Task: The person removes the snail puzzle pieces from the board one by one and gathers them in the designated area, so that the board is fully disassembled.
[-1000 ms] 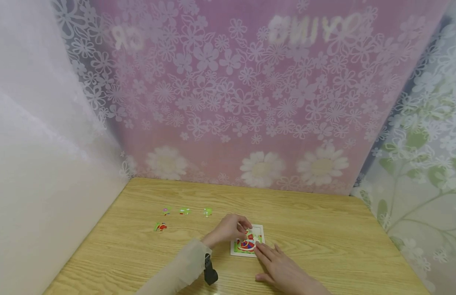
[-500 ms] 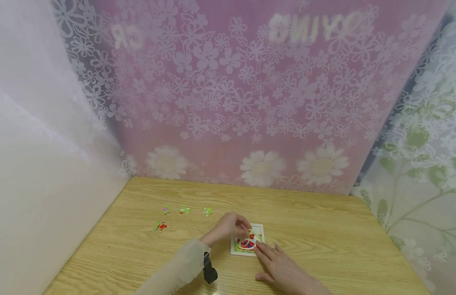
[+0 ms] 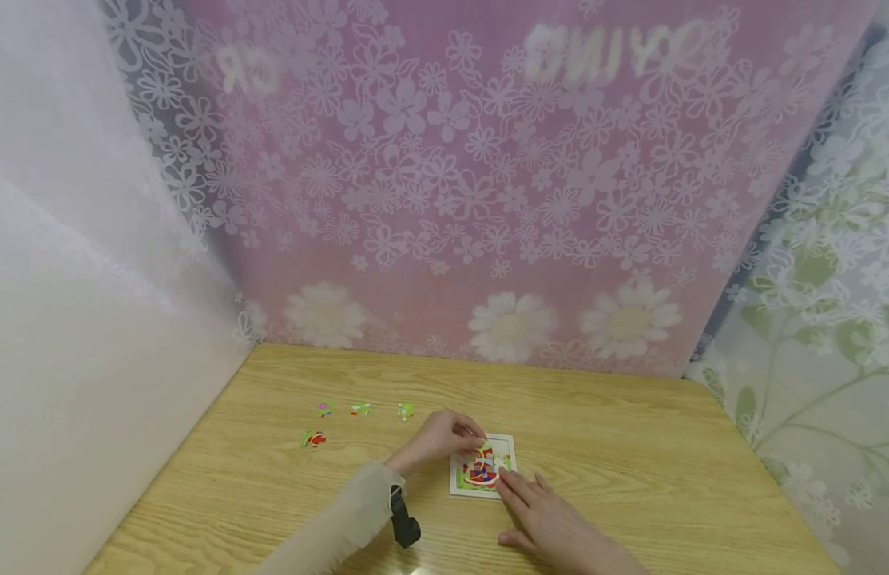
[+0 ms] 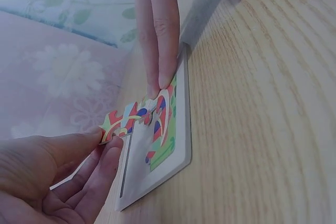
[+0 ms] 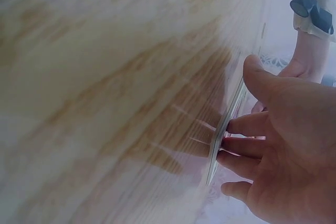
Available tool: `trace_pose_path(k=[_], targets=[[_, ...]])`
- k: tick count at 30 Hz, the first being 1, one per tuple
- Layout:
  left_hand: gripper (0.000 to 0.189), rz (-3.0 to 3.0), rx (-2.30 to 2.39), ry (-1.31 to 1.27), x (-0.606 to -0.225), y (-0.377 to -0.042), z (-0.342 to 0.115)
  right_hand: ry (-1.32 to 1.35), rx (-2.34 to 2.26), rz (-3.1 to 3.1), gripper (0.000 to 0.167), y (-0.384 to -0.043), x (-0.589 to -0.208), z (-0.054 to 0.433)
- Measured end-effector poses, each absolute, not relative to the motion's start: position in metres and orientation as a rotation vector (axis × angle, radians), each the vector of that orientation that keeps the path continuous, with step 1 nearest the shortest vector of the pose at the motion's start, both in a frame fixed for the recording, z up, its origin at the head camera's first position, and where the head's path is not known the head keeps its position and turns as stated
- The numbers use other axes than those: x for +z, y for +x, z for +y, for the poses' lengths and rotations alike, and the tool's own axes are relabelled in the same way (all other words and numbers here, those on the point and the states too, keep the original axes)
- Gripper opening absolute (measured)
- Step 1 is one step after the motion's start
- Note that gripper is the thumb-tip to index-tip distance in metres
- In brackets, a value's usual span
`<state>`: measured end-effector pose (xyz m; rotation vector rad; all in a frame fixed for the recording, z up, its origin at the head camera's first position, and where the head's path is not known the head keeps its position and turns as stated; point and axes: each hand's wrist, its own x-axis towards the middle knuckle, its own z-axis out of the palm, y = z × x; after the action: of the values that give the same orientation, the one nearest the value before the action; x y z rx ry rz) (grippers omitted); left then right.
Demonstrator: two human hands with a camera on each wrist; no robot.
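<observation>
A small jigsaw puzzle in a white frame tray point(image 3: 512, 447) lies on the table, its red, blue and green picture partly filled in. At the tray's left side my left hand point(image 3: 438, 435) pinches a puzzle piece point(image 4: 107, 128) between thumb and fingers. In the left wrist view that piece is raised over bare tray floor, its far end close to the pieces under the right fingertips. My right hand point(image 3: 552, 515) lies over the tray's right edge, straight fingers point(image 4: 161, 30) pressing on the pieces there. From the right wrist view, the tray shows edge-on under those fingers.
Several loose puzzle pieces lie on the wooden table point(image 3: 631, 455) to the left: a red and green piece point(image 3: 315, 439) in front, with green pieces point(image 3: 405, 411) in a row behind it. A flowered pink curtain point(image 3: 444, 200) stands at the table's far edge.
My left hand has shifted slightly away from me and left with the pinched piece, uncovering more of the puzzle. The right hand stays in place on the tray.
</observation>
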<state>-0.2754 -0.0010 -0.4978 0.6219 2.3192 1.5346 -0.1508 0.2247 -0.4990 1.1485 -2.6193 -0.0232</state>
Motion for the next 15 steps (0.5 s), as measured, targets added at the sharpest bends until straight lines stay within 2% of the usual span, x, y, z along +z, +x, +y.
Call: trace_pose_path(k=[15], targets=[[0.015, 2.34, 1.584, 0.579, -0.489, -0.283, -0.028, 1.152, -0.016, -2.638, 0.073, -0.151, -0.5, 0.225]])
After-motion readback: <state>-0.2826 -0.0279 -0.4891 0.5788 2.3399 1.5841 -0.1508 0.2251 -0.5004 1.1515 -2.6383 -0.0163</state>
